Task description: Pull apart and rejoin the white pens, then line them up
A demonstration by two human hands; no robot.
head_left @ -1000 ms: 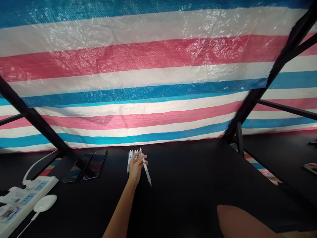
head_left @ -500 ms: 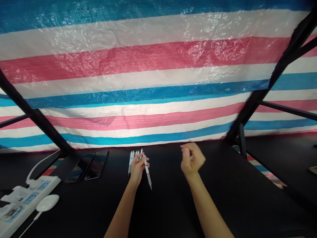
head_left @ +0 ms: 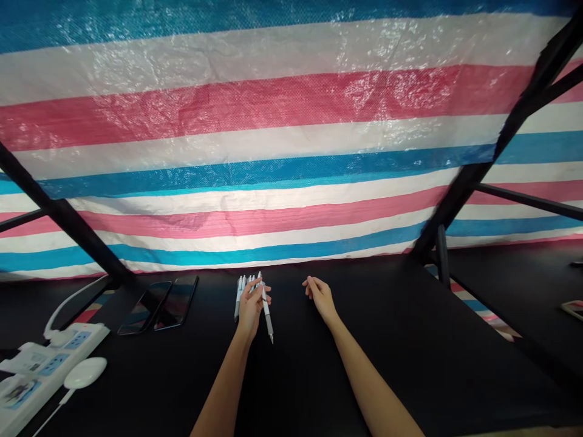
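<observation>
A pen (head_left: 267, 315) with a white body and grey grip slants from my left hand (head_left: 251, 303), its tip pointing down toward me. The fingers are closed around its upper part. Just behind and beside that hand, several similar pens (head_left: 239, 297) lie side by side on the black table, partly hidden by the fingers. My right hand (head_left: 320, 297) is to the right, apart from the pens, over the bare tabletop. Its fingers are curled together and pointing left, with nothing visible in them.
Two dark phones (head_left: 144, 308) lie left of the pens. A white power strip (head_left: 54, 364) with plugs and a cable is at the lower left, beside a white rounded device (head_left: 85, 371). Black frame legs (head_left: 437, 221) and a striped sheet (head_left: 273, 145) stand behind the table.
My right hand has moved left, closer to the left hand, and turned from a raised fist to lower, left-pointing fingers. The left hand still holds the pen, nearly in place.
</observation>
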